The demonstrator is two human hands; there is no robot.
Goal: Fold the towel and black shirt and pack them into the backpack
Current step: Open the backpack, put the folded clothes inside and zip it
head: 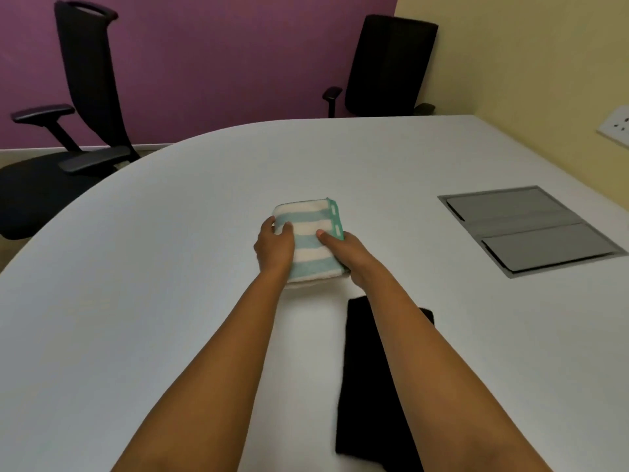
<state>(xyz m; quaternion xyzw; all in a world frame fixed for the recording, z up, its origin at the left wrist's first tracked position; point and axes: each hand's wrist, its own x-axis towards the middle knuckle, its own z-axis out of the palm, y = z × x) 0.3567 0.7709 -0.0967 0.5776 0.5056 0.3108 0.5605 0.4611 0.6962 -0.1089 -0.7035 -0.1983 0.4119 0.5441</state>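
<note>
Nearest, the folded black shirt (367, 386) lies lengthwise on the tabletop (170, 267), behind the fingers (269, 223) and under the right forearm (418, 335). Beyond it, the left hand (274, 248) and right hand (347, 253) clasp the folded striped towel (309, 240) from either side, its long axis running away between them. No backpack is in sight, and no writing is legible.

Both bare forearms are reaching forward and converging slightly. The left grip (274, 248) is clasping the left edge of the folded towel (311, 233), with its thumb lying on top. Just to its right, the right grip (345, 255) is pinching the opposite edge, thumb likewise on top.
</note>
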